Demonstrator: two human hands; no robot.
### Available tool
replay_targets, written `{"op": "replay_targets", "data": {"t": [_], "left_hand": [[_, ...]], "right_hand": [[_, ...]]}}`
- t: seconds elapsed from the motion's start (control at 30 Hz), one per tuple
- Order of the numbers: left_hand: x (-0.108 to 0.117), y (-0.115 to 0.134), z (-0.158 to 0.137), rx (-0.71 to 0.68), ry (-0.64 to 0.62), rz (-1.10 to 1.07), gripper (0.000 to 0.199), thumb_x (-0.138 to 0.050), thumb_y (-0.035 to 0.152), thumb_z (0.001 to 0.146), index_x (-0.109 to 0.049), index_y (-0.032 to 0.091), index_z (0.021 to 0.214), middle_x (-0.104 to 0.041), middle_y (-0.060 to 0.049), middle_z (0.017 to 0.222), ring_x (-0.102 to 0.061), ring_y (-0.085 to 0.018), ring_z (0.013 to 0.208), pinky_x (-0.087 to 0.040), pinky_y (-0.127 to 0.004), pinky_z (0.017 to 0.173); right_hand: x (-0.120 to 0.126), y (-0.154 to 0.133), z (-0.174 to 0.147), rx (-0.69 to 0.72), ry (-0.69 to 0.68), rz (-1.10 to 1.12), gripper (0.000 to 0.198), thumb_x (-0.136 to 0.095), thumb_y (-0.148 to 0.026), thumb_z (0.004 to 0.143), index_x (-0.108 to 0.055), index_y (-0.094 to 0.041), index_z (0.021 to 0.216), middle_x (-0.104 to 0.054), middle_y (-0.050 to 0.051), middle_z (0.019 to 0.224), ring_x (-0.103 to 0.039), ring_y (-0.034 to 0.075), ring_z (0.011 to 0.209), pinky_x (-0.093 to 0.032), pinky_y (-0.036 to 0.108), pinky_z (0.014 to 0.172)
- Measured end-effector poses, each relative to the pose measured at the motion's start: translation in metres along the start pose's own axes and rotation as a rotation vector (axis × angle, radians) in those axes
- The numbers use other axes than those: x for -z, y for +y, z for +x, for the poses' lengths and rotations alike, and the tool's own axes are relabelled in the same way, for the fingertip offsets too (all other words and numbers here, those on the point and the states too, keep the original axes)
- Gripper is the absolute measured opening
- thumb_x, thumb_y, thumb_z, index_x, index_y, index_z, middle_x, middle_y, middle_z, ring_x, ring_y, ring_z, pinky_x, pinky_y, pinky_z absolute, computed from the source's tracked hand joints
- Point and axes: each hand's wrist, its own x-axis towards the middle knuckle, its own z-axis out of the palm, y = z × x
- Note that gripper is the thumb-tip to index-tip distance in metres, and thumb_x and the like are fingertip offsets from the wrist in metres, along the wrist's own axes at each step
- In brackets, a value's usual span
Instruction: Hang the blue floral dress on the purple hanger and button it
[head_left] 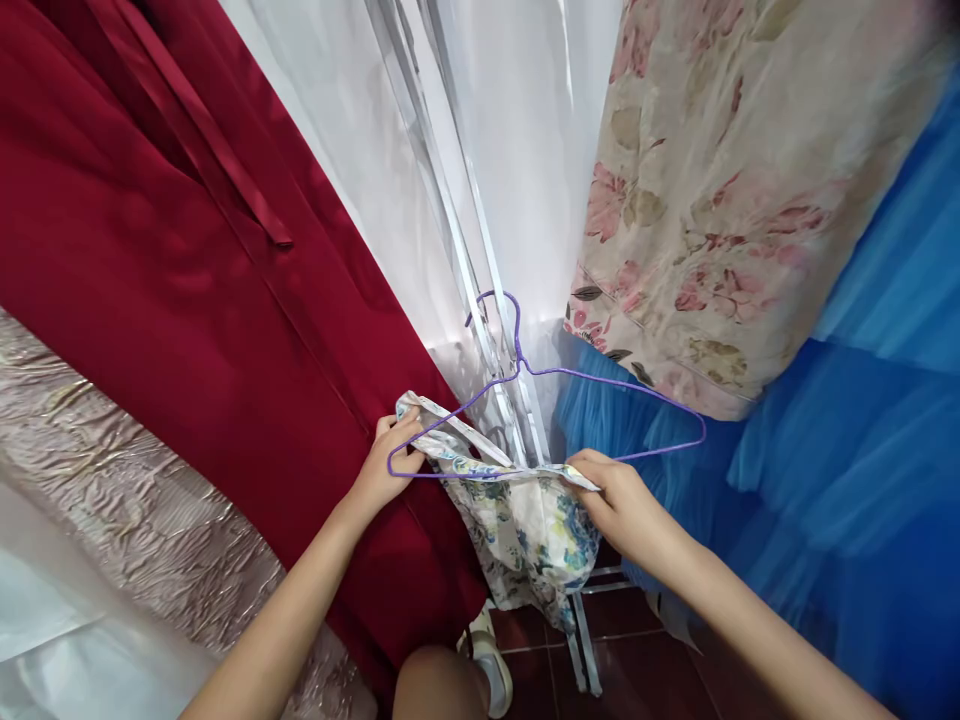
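Observation:
A floral garment [551, 525], white with blue and yellow print, hangs between my two hands. My left hand [391, 462] is closed on its upper left edge, right at the left corner of a purple hanger [611, 377]. On the other side my right hand [619, 500] pinches the garment's top edge, close to the hanger's bottom bar. The hanger lies across the garment's opening, its hook pointing up and away from me. Part of the bottom bar is hidden by cloth and by my right hand. The fingertips of both hands are partly covered.
A long red garment [247, 300] hangs at left, beside a textured pinkish one [135, 460]. White cloth [517, 120] and a metal stand [450, 200] are straight ahead. At right hang a pink-flowered garment [712, 200] and blue tulle [847, 500]. Dark red tiles [622, 660] cover the floor.

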Motion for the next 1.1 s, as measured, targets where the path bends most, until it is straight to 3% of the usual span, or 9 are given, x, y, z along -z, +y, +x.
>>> {"op": "replay_targets", "data": {"t": [0.17,0.27,0.4,0.53,0.73,0.83,0.93,1.0,1.1], "left_hand": [[0.021,0.002,-0.034,-0.007,-0.066,0.192,0.034,-0.043,0.031,0.091,-0.068,0.022,0.111,-0.047,-0.005,0.151,-0.039,-0.034,0.127,-0.037,-0.048,0.105],[0.035,0.006,-0.048,0.067,-0.112,0.356,0.031,-0.040,0.029,0.091,-0.070,0.021,0.093,-0.050,-0.003,0.150,-0.040,-0.038,0.129,-0.040,-0.053,0.099],[0.057,0.019,-0.050,0.053,-0.041,0.415,0.030,-0.038,0.025,0.089,-0.065,0.019,0.077,-0.048,-0.004,0.150,-0.039,-0.040,0.128,-0.043,-0.056,0.096],[0.068,0.044,-0.033,-0.053,0.046,0.269,0.026,-0.040,0.022,0.087,-0.063,0.019,0.075,-0.047,-0.007,0.151,-0.038,-0.037,0.130,-0.040,-0.056,0.102],[0.050,0.090,0.001,-0.239,0.005,-0.314,0.022,-0.042,0.013,0.082,-0.059,0.020,0.070,-0.062,-0.005,0.135,-0.054,-0.025,0.126,-0.040,-0.042,0.108],[0.036,0.098,0.004,-0.183,0.093,-0.515,0.018,-0.051,0.012,0.081,-0.062,0.021,0.092,-0.066,-0.004,0.125,-0.066,-0.018,0.101,-0.050,-0.032,0.090],[0.024,0.097,-0.003,-0.008,0.240,-0.685,0.030,-0.065,0.017,0.077,-0.061,0.021,0.106,-0.070,-0.003,0.107,-0.055,-0.008,0.056,-0.043,-0.021,0.054],[0.018,0.096,-0.009,0.038,0.297,-0.729,0.023,-0.068,0.018,0.076,-0.066,0.019,0.098,-0.070,-0.001,0.092,-0.054,-0.008,0.055,-0.040,-0.021,0.052],[0.010,0.096,-0.014,0.013,0.366,-0.699,0.013,-0.067,0.017,0.077,-0.072,0.018,0.089,-0.071,-0.002,0.085,-0.065,-0.015,0.076,-0.048,-0.024,0.069]], "right_hand": [[-0.001,0.006,0.006,-0.014,0.023,-0.067,0.031,-0.043,-0.012,0.091,-0.046,-0.020,0.061,-0.052,0.001,0.070,-0.053,0.016,0.068,-0.037,0.027,0.065],[-0.005,0.007,0.012,-0.017,0.018,-0.116,0.033,-0.044,-0.014,0.092,-0.045,-0.020,0.059,-0.051,0.000,0.064,-0.052,0.016,0.065,-0.035,0.027,0.064],[-0.006,0.005,0.013,-0.027,0.006,-0.115,0.034,-0.044,-0.020,0.093,-0.047,-0.019,0.060,-0.054,0.001,0.063,-0.050,0.015,0.062,-0.031,0.028,0.061],[-0.002,0.005,0.009,-0.095,-0.071,-0.039,0.041,-0.042,-0.036,0.096,-0.039,-0.020,0.058,-0.042,-0.002,0.056,-0.038,0.013,0.055,-0.025,0.027,0.055],[-0.005,0.008,0.005,-0.134,-0.083,0.002,0.046,-0.039,-0.045,0.098,-0.031,-0.021,0.060,-0.032,-0.004,0.056,-0.030,0.012,0.054,-0.023,0.027,0.053],[0.002,0.008,0.001,-0.056,-0.014,0.006,0.044,-0.040,-0.041,0.099,-0.039,-0.020,0.061,-0.043,-0.002,0.059,-0.043,0.014,0.058,-0.032,0.027,0.057],[0.013,0.011,-0.015,0.129,0.141,0.021,0.033,-0.041,-0.032,0.099,-0.055,-0.019,0.071,-0.063,0.008,0.092,-0.061,0.024,0.094,-0.045,0.032,0.080],[0.021,0.019,-0.029,0.196,0.348,-0.026,0.024,-0.046,-0.027,0.096,-0.063,-0.019,0.080,-0.061,0.012,0.117,-0.057,0.028,0.113,-0.045,0.038,0.093],[0.041,0.036,-0.042,0.211,0.634,-0.178,0.016,-0.054,-0.023,0.091,-0.069,-0.020,0.089,-0.054,0.013,0.131,-0.053,0.031,0.122,-0.043,0.045,0.102]]}}
